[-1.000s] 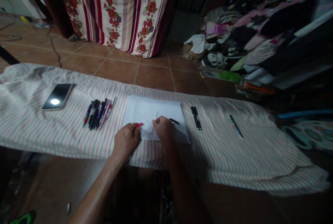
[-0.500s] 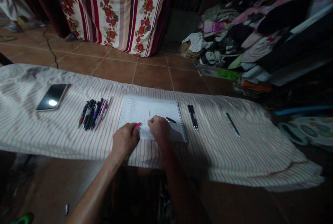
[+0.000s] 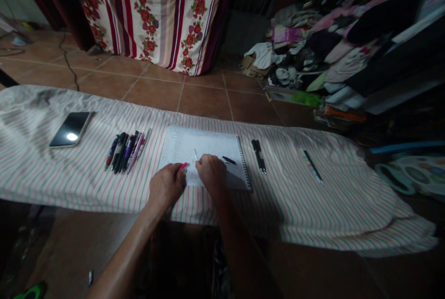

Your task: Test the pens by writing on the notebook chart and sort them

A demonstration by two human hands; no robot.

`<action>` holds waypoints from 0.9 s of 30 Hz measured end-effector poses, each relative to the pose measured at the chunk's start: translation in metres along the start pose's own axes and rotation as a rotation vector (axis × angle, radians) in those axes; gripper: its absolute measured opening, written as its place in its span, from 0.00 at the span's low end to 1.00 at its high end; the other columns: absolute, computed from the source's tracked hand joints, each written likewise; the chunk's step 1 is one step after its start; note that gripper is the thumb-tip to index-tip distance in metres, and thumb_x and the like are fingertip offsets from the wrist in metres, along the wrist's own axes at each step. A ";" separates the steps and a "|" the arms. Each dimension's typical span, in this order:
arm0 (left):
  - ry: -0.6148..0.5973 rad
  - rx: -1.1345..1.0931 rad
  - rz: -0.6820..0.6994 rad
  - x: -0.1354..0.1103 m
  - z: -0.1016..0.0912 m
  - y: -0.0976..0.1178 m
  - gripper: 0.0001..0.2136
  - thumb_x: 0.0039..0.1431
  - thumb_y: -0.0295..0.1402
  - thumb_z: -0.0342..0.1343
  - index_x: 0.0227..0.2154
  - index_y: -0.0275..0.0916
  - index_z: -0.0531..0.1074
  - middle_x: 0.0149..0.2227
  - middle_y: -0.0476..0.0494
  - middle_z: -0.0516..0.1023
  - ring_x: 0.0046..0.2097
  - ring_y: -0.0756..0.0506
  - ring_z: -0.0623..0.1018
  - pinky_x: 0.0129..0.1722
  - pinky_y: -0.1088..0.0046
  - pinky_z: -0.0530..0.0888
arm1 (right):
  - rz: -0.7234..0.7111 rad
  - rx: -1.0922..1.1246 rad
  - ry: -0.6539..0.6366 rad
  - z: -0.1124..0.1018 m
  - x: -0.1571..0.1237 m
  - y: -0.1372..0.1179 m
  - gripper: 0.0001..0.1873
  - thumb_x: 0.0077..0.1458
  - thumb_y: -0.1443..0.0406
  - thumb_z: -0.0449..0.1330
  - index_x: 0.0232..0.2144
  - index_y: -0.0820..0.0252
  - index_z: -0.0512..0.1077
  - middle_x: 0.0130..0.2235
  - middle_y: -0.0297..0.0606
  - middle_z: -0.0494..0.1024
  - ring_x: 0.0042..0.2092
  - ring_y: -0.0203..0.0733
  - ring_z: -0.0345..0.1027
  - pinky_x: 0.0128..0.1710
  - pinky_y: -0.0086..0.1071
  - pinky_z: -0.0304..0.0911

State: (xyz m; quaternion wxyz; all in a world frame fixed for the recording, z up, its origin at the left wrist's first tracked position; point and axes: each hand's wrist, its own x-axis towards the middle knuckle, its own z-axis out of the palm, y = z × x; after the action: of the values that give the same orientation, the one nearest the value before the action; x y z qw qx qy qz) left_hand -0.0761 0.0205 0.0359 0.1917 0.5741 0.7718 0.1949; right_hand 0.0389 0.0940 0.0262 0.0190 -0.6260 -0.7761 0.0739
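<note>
A spiral notebook (image 3: 205, 139) lies on the striped cloth, its page covered with faint marks. My left hand (image 3: 167, 184), at the notebook's lower left, is closed around a small pink pen piece (image 3: 183, 166) whose tip sticks out past the fingers. Over the page, my right hand (image 3: 212, 171) pinches a thin pale stick (image 3: 195, 154) like a pen refill; its lower part is hidden. Beside the right hand, a black pen part (image 3: 228, 160) rests on the page, with a short silvery piece (image 3: 225, 162) near it.
Several pens (image 3: 125, 153) lie in a bunch left of the notebook, with a phone (image 3: 71, 129) farther left. Two black pens (image 3: 258, 156) and a patterned pencil-like stick (image 3: 313, 167) lie to the right. Beyond the cloth hang a flowered curtain (image 3: 149, 11) and a clothes pile (image 3: 313, 34).
The thin stick in my right hand has tilted, its top leaning farther left. My left hand has barely shifted. At the far upper left, a person's leg has gone from view.
</note>
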 end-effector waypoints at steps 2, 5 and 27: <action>0.000 0.004 0.000 0.000 0.000 0.000 0.15 0.59 0.36 0.43 0.41 0.40 0.72 0.39 0.40 0.78 0.44 0.43 0.76 0.41 0.70 0.68 | 0.006 0.010 0.014 0.000 0.000 -0.002 0.11 0.54 0.65 0.51 0.31 0.61 0.73 0.35 0.46 0.78 0.38 0.44 0.72 0.35 0.32 0.60; -0.005 0.007 -0.007 0.000 -0.001 -0.001 0.15 0.59 0.36 0.43 0.42 0.39 0.72 0.39 0.40 0.78 0.43 0.42 0.76 0.40 0.70 0.68 | 0.036 0.090 0.029 0.000 0.000 -0.002 0.11 0.51 0.66 0.52 0.29 0.61 0.74 0.33 0.46 0.78 0.37 0.45 0.72 0.33 0.31 0.60; -0.021 -0.317 -0.007 0.004 0.012 0.005 0.16 0.57 0.37 0.46 0.42 0.37 0.73 0.41 0.40 0.78 0.43 0.43 0.76 0.43 0.67 0.69 | 0.201 1.371 0.127 -0.005 0.005 0.024 0.14 0.40 0.62 0.58 0.32 0.64 0.69 0.25 0.37 0.78 0.26 0.39 0.72 0.15 0.22 0.55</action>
State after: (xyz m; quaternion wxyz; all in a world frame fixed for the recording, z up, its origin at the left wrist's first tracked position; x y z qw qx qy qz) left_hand -0.0668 0.0264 0.0279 0.2885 0.5361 0.7313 0.3076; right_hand 0.0613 0.1039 0.0277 0.4486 -0.5446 -0.4901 0.5119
